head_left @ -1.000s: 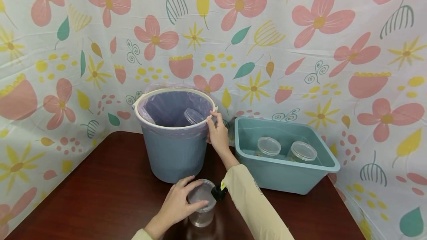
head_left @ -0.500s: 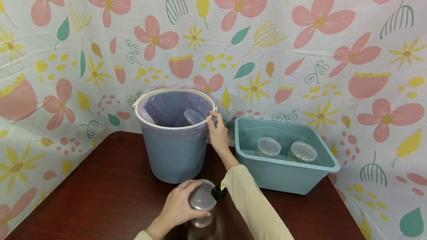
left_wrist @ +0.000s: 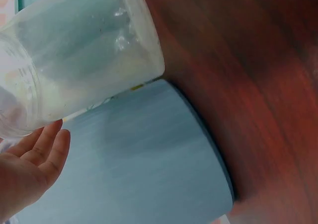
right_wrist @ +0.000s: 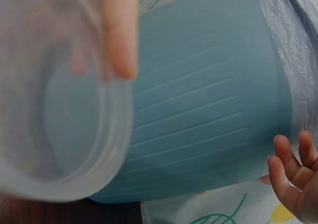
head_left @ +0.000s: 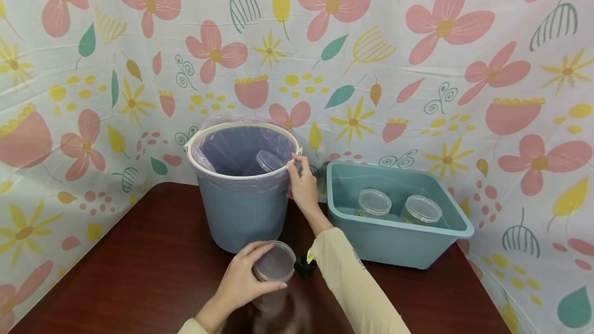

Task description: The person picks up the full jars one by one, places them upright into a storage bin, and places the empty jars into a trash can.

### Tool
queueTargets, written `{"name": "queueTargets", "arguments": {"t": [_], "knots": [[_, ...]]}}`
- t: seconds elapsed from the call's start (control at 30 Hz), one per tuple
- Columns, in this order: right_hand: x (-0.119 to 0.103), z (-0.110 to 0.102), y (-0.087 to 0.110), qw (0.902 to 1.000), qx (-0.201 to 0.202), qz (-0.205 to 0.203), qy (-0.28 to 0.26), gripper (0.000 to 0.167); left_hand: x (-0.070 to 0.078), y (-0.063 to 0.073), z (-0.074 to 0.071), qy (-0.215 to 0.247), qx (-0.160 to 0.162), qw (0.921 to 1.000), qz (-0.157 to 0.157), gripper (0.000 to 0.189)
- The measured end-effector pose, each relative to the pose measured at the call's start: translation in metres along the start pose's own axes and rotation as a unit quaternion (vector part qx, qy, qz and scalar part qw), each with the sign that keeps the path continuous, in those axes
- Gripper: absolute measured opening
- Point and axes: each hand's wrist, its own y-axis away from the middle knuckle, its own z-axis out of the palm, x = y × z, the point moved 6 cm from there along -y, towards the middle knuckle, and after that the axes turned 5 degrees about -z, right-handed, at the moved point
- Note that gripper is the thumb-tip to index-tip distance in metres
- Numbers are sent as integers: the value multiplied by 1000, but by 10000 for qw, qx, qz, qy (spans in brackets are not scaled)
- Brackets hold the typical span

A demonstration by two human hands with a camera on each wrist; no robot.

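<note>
My left hand (head_left: 241, 280) grips a clear plastic jar (head_left: 275, 264) around its top, thumb on the near side. The jar looks lifted just off the table, in front of the bin; in the left wrist view its clear wall (left_wrist: 84, 55) fills the upper left. A blue-grey trash can (head_left: 241, 210) with a white rim and a thin purple liner (head_left: 209, 153) stands behind it. My right hand (head_left: 303, 184) pinches the right side of the can's rim. Another clear jar (head_left: 270, 161) leans inside the liner.
To the right stands a teal rectangular tub (head_left: 399, 244) holding two clear lidded jars, a left one (head_left: 374, 202) and a right one (head_left: 422, 209). A floral cloth (head_left: 371, 66) hangs behind the dark wood table (head_left: 116, 272). The right forearm crosses close beside the held jar.
My left hand has closed more firmly around the jar, and both have shifted slightly up and left toward the trash can. The right hand stays at the rim.
</note>
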Motion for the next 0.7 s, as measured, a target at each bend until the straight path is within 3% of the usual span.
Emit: {"name": "queueTargets", "arguments": {"t": [0.27, 0.7], "knots": [[-1, 0, 0, 10000, 5, -40, -11, 37, 6, -7, -17, 204, 404, 9984, 333, 74], [0, -1, 0, 10000, 54, -8, 52, 36, 22, -15, -53, -148, 911, 9935, 665, 77]]}}
